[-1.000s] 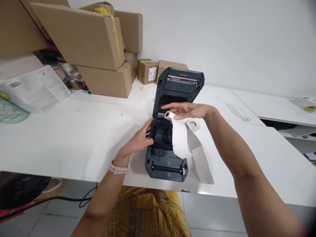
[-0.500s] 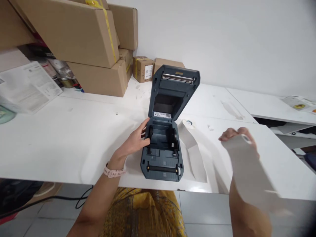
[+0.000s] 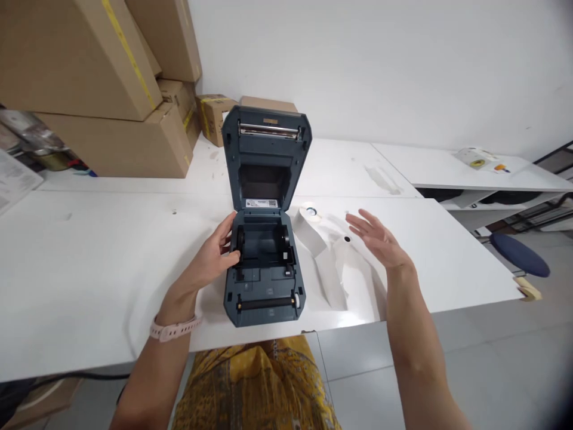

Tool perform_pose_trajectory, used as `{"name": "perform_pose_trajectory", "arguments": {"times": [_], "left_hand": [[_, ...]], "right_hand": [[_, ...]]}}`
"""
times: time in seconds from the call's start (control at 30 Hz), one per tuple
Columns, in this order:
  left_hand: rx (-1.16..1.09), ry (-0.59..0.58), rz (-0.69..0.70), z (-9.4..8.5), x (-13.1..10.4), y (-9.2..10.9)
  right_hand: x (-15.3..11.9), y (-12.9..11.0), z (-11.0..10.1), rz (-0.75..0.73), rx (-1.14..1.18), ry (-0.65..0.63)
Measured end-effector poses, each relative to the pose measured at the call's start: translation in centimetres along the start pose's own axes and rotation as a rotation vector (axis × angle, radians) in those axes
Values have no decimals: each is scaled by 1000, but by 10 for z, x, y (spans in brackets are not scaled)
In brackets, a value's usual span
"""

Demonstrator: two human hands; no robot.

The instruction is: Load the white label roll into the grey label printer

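A dark grey label printer stands on the white table with its lid raised, and its roll bay shows no roll inside. My left hand grips the printer's left side wall, thumb over the edge and fingers outside. To the right of the printer, my right hand is open with fingers stretched out, holding nothing. Close to its fingertips lies a white paper roll with a dark core end, its strip trailing toward me. Nearer the printer is a second label roll with a blue-rimmed core and a long loose strip.
Cardboard boxes are stacked at the back left, with a smaller taped box behind the printer. A side shelf adjoins the table at the back right. A blue stool stands beyond the right end.
My right hand has let go of the paper roll, which now lies on the table, and has moved left toward the printer. My view has shifted right; my left hand keeps its grip.
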State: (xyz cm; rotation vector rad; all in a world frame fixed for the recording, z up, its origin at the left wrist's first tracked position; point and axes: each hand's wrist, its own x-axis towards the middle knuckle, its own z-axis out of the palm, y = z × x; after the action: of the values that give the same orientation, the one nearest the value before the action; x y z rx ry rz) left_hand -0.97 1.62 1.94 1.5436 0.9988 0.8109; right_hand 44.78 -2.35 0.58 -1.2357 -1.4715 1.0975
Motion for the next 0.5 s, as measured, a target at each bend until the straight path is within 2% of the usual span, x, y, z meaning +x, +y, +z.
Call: {"name": "perform_pose_trajectory", "arguments": {"times": [0.07, 0.17, 0.23, 0.3, 0.4, 0.5], "left_hand": [[-1, -3, -3, 0, 0, 1], [-4, -8, -7, 0, 0, 1], [-7, -6, -9, 1, 0, 1], [-12, -8, -6, 1, -1, 1], [-19, -17, 0, 1, -3, 2], [-6, -33, -5, 1, -4, 3]], "right_hand": [[15, -18, 2, -5, -102, -36], [55, -40, 21, 81, -357, -207], [83, -45, 40, 109, -457, -292], [104, -43, 56, 109, -490, -318], [115, -39, 67, 89, -510, -287], [103, -49, 65, 46, -492, -282]]}}
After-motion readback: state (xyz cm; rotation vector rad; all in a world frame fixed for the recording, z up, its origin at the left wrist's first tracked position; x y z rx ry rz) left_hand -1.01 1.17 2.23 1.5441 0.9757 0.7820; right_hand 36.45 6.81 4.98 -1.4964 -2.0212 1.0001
